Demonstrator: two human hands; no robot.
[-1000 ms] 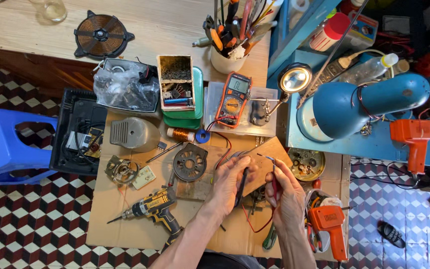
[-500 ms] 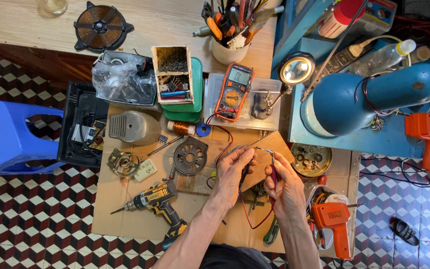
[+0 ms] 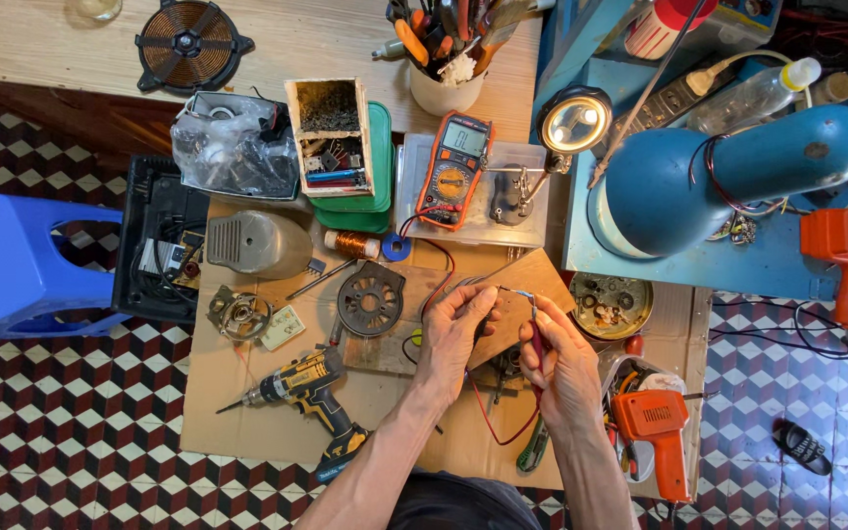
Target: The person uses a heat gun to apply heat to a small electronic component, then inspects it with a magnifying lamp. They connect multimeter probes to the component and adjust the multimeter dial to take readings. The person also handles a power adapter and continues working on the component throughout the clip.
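Thin wire (image 3: 503, 291): a short bare-looking stretch spans the gap between the two hands, above a tilted wooden board (image 3: 532, 285) on the cardboard sheet (image 3: 247, 393). Long axis of that stretch runs roughly left-right, dipping slightly toward the right end, where a small bluish tip (image 3: 530, 301) shows. Left hand (image 3: 453, 334): thumb and forefinger pinched narrow on the wire's left end, other fingers curled. Right hand (image 3: 566, 368): closed around a slim red-handled tool (image 3: 539, 339), tool shaft upright, pointing away from the person, its tip meeting the wire's right end; exact contact too small to tell. So the wire lies just beyond both sets of fingertips, the left hand holding it, the right touching it only through the tool. A red lead (image 3: 498, 422) loops below the hands. Nearby: multimeter (image 3: 453, 169) beyond, yellow cordless drill (image 3: 306, 393) to the left, orange soldering gun (image 3: 655, 432) to the right.
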